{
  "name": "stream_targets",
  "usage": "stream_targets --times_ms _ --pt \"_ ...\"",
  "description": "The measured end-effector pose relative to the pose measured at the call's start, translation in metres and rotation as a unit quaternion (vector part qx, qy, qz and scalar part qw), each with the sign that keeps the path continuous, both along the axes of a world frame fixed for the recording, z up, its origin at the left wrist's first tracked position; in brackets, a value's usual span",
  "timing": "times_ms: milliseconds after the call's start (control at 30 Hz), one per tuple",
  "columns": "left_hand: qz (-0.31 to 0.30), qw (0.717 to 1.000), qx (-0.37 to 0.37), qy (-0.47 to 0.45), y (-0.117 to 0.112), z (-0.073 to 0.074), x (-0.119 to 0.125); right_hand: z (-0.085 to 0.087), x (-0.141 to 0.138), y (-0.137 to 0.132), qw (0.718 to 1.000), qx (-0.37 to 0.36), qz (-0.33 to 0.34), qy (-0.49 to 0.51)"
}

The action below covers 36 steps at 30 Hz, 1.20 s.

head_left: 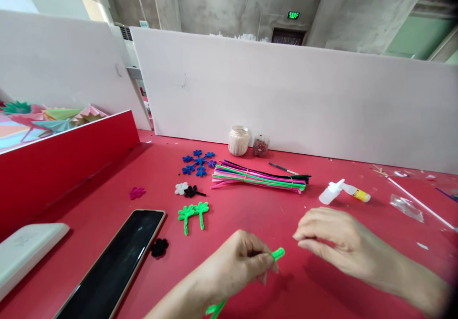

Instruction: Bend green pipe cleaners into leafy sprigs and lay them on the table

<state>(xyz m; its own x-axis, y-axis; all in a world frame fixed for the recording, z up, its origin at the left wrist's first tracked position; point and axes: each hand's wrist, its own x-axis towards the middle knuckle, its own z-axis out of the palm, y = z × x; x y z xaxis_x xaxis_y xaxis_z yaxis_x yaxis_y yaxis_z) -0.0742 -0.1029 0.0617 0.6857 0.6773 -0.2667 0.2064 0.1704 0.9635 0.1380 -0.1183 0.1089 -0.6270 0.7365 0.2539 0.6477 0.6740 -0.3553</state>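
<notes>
bright green fuzzy pipe-cleaner strip (216,308) is nearest, lower end running out of view at the bottom edge, below the left wrist; rounded green tip (279,253) past the left fingertips looks like the same piece, middle hidden by the hand. left hand (248,259): thumb and forefinger pinching the strip just behind that tip. right hand (331,235): off to the right, apart from the strip, fingers curled toward the thumb, nothing visible in them, can't tell if the tips meet.

handling, my guess: very light, soft pile over thin bendable wire, not slippery, not fragile but would kink and keep the bend; best held by a fingertip pinch close to the tip, light pressure so the fuzz isn't crushed.

room: bare stretch of matte red tabletop (257,218) between the hands and the rubber-banded bundle of multicoloured pipe cleaners (265,178). left side tighter: black-screened phone with pale edge (118,261), black fuzzy flower (160,248) just beside it, two green fuzzy flowers with stems (193,212) beyond. white plastic nozzle bottle (329,193) sits past the right hand; tall white board (304,94) bounds the back
</notes>
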Motion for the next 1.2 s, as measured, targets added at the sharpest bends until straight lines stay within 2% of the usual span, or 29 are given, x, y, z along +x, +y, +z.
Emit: stream_targets --times_ms 133,233,333,467,600,733,867,1033,1200 --pt "-0.005 0.999 0.032 0.008 -0.002 -0.002 0.003 -0.007 -0.014 -0.010 0.999 0.021 -0.020 -0.044" --pt "-0.009 0.998 0.063 0.012 -0.005 -0.003 0.004 -0.009 -0.029 -0.014 0.996 -0.052 -0.047 -0.047" --pt "-0.006 0.998 0.068 0.011 -0.007 -0.001 0.004 -0.009 -0.037 -0.016 0.987 -0.132 -0.090 0.014" --pt "0.004 1.000 0.007 -0.017 -0.006 0.003 0.004 -0.012 -0.040 -0.016 0.972 -0.164 -0.114 0.121" --pt "0.062 0.993 -0.070 -0.067 -0.006 0.003 0.005 -0.018 -0.039 -0.010 0.942 -0.232 -0.142 0.197" --pt "0.086 0.989 -0.089 -0.076 -0.007 0.002 0.007 -0.022 -0.037 -0.007 0.916 -0.290 -0.152 0.234" --pt "0.087 0.990 -0.093 -0.065 -0.007 0.001 0.009 -0.023 -0.039 -0.009 0.924 -0.285 -0.148 0.208" --pt "0.078 0.984 -0.136 -0.084 -0.006 -0.001 0.010 -0.020 -0.042 -0.008 0.924 -0.297 -0.150 0.187" --pt "0.032 0.995 -0.075 -0.058 -0.006 -0.005 0.007 -0.011 -0.043 -0.004 0.930 -0.297 -0.146 0.158"
